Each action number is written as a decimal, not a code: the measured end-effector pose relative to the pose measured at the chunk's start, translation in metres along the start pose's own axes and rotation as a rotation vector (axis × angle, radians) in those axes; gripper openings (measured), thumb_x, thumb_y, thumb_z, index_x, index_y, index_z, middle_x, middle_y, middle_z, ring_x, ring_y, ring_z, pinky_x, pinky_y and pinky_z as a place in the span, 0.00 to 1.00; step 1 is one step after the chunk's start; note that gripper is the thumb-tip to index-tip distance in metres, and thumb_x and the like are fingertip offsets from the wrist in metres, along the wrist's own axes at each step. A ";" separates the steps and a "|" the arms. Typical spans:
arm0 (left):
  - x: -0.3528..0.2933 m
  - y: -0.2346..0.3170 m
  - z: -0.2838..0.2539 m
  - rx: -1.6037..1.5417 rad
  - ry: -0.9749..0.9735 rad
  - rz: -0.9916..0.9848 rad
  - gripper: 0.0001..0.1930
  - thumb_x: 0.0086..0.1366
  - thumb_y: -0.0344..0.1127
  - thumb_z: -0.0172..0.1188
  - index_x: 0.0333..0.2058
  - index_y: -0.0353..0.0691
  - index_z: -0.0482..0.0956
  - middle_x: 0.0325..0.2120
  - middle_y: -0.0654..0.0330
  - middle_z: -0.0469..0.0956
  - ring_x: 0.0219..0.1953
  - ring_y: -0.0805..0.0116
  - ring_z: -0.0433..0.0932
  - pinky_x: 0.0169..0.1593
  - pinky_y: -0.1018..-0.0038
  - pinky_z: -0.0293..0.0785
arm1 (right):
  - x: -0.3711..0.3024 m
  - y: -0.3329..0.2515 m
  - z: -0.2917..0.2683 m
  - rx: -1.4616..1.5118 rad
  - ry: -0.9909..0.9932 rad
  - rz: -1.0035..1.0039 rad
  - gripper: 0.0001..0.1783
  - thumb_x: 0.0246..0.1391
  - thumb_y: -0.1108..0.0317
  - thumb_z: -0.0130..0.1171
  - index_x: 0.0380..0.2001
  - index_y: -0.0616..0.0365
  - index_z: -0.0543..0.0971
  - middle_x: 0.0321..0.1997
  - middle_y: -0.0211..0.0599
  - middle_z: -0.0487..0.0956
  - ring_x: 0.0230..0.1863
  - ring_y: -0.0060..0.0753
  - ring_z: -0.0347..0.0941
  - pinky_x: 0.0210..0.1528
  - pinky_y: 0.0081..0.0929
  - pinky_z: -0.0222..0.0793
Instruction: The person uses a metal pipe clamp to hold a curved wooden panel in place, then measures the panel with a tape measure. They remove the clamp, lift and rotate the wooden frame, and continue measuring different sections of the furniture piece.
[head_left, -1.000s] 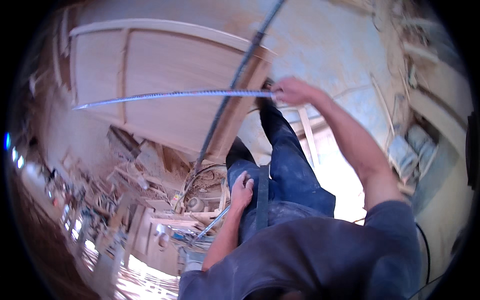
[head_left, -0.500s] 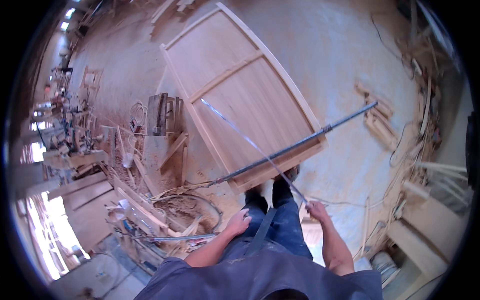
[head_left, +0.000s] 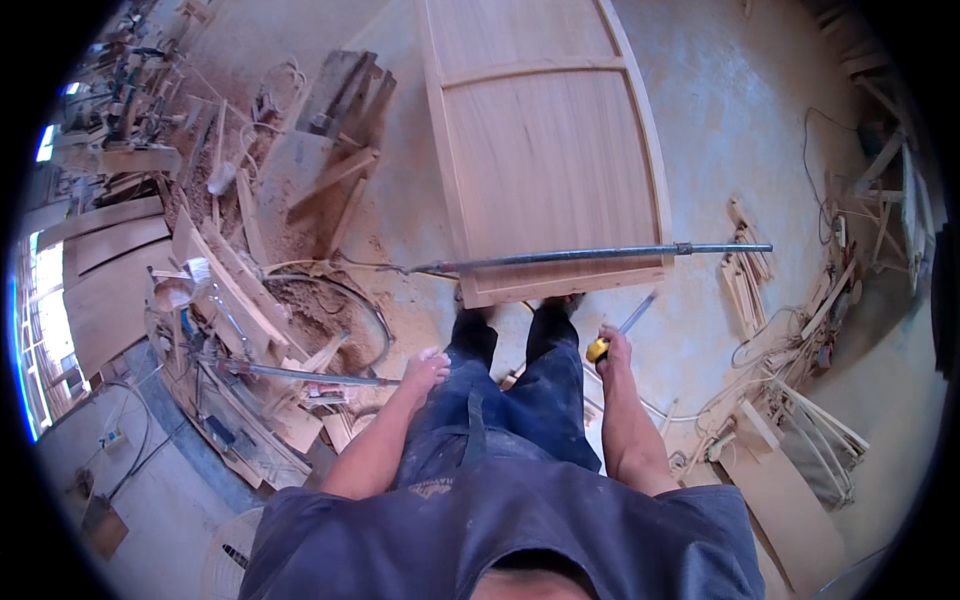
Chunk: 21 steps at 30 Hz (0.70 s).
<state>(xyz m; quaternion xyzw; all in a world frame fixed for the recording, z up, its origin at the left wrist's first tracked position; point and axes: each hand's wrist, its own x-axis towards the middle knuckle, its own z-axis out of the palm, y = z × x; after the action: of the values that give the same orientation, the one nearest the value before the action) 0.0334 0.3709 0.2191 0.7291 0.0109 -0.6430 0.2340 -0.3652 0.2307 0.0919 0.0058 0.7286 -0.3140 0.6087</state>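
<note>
My right hand grips a yellow tape measure beside my right thigh. A short length of its metal blade sticks out, pointing up and to the right. By my left thigh, my left hand is loosely curled, with nothing visible in its fingers. Ahead of my feet lies a framed wooden panel with a crossbar. Across the panel's near end stretches a long metal bar clamp, its ends reaching past both sides. Neither hand touches the panel or the clamp.
On the left, boards, sawdust, hoses and a second metal bar crowd the floor. Wooden blocks stand beyond them. At right lie thin wood strips, a cable and more boards.
The long blade that stretched over the panel has been drawn back, leaving a short piece out. My view has turned, so the panel now appears straighter ahead.
</note>
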 end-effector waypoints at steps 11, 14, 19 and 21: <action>0.159 -0.020 0.176 -1.253 -0.065 -0.134 0.34 0.65 0.43 0.59 0.64 0.34 0.60 0.65 0.48 0.59 0.67 0.47 0.58 0.71 0.50 0.47 | 0.078 -0.033 0.044 0.436 -0.286 0.168 0.27 0.41 0.80 0.53 0.49 0.47 0.73 0.32 0.35 0.74 0.26 0.32 0.68 0.28 0.32 0.69; 0.170 0.007 0.205 -1.428 -0.016 -0.018 0.27 0.63 0.39 0.60 0.60 0.41 0.66 0.59 0.54 0.66 0.63 0.50 0.62 0.68 0.49 0.52 | 0.103 -0.028 0.038 0.536 -0.381 0.220 0.19 0.39 0.79 0.55 0.39 0.52 0.75 0.27 0.34 0.73 0.26 0.32 0.67 0.28 0.32 0.68; 0.189 0.025 0.216 -1.466 0.009 0.135 0.29 0.53 0.32 0.63 0.57 0.46 0.70 0.53 0.57 0.73 0.59 0.52 0.68 0.64 0.50 0.61 | 0.109 -0.031 0.051 0.416 -0.403 0.184 0.15 0.36 0.78 0.56 0.33 0.55 0.74 0.26 0.36 0.73 0.25 0.33 0.67 0.28 0.32 0.67; 0.190 0.032 0.220 -1.459 0.046 0.100 0.32 0.46 0.31 0.63 0.55 0.46 0.71 0.52 0.58 0.74 0.57 0.52 0.70 0.64 0.50 0.62 | 0.111 -0.031 0.043 0.411 -0.384 0.201 0.16 0.35 0.79 0.55 0.34 0.56 0.74 0.26 0.37 0.73 0.25 0.34 0.67 0.27 0.32 0.66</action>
<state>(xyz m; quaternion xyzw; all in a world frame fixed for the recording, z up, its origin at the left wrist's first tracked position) -0.1285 0.2097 0.0364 0.4008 0.4081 -0.4450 0.6891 -0.3683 0.1442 0.0046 0.1417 0.5170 -0.3885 0.7495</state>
